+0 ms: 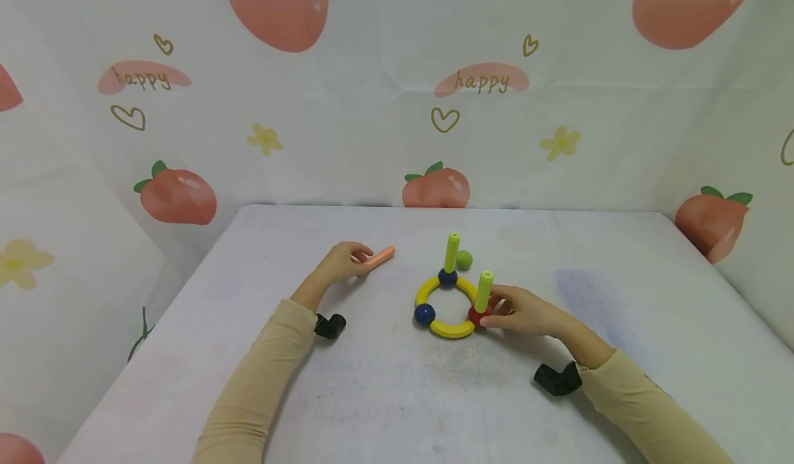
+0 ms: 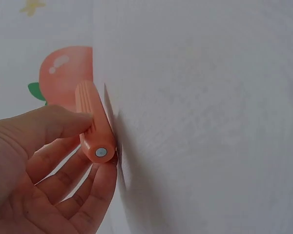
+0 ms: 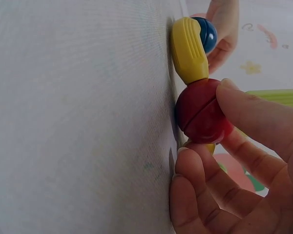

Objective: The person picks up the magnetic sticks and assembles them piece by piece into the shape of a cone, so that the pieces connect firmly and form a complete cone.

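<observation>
My left hand (image 1: 346,263) pinches an orange magnetic rod (image 1: 380,258) just over the table; in the left wrist view a round metal disc shows in the near end of the rod (image 2: 95,124). My right hand (image 1: 524,310) grips a red ball (image 3: 201,111) between thumb and fingers. This ball joins a ring of curved yellow pieces (image 1: 451,329) lying on the table. Two blue balls, one at the left (image 1: 424,314) and one at the back (image 1: 447,277), also sit in the ring. Light-green rods stand upright on the back blue ball (image 1: 452,251) and the red ball (image 1: 484,291).
Just behind the ring lies a green ball (image 1: 464,260). The white table (image 1: 372,395) meets a printed cloth backdrop (image 1: 347,105) along its far edge. Each wrist carries a black camera mount, one left (image 1: 331,326) and one right (image 1: 558,379).
</observation>
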`<move>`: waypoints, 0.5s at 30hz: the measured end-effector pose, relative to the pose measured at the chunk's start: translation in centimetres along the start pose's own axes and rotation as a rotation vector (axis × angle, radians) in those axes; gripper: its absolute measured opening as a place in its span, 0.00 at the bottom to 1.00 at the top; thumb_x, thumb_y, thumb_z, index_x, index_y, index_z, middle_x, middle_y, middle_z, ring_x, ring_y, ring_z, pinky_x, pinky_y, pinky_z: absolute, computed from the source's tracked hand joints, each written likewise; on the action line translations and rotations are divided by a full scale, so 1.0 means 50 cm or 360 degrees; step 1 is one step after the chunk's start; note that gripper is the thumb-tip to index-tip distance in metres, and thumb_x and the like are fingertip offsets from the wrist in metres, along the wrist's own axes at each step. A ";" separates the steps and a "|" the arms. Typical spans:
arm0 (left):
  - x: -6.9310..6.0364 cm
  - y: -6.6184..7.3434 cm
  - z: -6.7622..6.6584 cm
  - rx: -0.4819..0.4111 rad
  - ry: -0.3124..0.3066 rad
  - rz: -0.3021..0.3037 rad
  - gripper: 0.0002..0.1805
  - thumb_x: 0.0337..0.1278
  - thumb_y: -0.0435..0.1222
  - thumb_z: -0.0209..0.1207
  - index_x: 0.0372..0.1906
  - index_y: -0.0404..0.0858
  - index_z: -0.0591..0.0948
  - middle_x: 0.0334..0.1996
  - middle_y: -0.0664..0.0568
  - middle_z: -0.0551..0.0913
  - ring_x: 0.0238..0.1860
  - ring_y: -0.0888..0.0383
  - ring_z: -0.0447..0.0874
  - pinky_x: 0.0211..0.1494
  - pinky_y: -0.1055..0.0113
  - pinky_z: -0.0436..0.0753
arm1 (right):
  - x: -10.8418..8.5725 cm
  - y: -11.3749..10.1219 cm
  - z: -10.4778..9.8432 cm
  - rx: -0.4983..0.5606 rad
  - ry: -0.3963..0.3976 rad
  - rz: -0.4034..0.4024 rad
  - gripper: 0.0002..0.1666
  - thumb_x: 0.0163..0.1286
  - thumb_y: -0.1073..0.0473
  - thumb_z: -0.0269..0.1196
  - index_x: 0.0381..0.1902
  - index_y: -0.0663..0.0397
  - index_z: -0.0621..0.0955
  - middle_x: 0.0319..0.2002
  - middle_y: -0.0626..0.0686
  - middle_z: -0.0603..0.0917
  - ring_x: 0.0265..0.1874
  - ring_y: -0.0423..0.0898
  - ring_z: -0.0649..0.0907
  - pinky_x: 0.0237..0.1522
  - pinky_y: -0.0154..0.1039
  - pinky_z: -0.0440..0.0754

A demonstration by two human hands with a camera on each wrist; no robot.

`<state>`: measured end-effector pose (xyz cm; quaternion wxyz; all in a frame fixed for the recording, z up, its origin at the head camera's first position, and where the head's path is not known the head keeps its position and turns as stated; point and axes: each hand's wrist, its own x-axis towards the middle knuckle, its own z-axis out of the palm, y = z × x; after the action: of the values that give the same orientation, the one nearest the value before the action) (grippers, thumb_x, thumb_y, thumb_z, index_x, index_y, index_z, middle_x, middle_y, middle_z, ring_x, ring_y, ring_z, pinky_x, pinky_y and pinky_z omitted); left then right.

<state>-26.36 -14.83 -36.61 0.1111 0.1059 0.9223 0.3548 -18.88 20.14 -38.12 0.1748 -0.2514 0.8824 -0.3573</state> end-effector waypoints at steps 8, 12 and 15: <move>0.000 0.002 0.011 -0.0070 -0.0046 0.0036 0.20 0.55 0.32 0.58 0.55 0.33 0.77 0.48 0.38 0.80 0.50 0.45 0.80 0.46 0.63 0.80 | 0.001 0.002 0.000 0.0010 -0.0011 0.0011 0.21 0.61 0.50 0.64 0.47 0.56 0.75 0.38 0.54 0.80 0.35 0.44 0.80 0.35 0.32 0.79; 0.000 0.006 0.018 -0.0063 -0.0078 0.0046 0.21 0.55 0.33 0.58 0.56 0.34 0.76 0.49 0.40 0.80 0.50 0.47 0.80 0.46 0.64 0.79 | 0.002 0.003 0.000 0.0023 -0.0022 0.0029 0.22 0.61 0.49 0.64 0.48 0.56 0.74 0.38 0.54 0.80 0.36 0.45 0.81 0.37 0.34 0.80; -0.001 0.010 0.022 -0.0060 -0.0095 0.0060 0.22 0.54 0.32 0.58 0.56 0.34 0.76 0.48 0.40 0.80 0.49 0.48 0.80 0.46 0.64 0.80 | 0.003 0.003 0.001 0.0031 -0.0026 0.0036 0.22 0.61 0.49 0.64 0.48 0.55 0.74 0.39 0.55 0.80 0.38 0.46 0.81 0.38 0.36 0.81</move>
<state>-25.94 -13.78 -37.05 0.1337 0.1317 0.9095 0.3709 -19.01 20.14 -38.26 0.1884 -0.2425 0.8803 -0.3617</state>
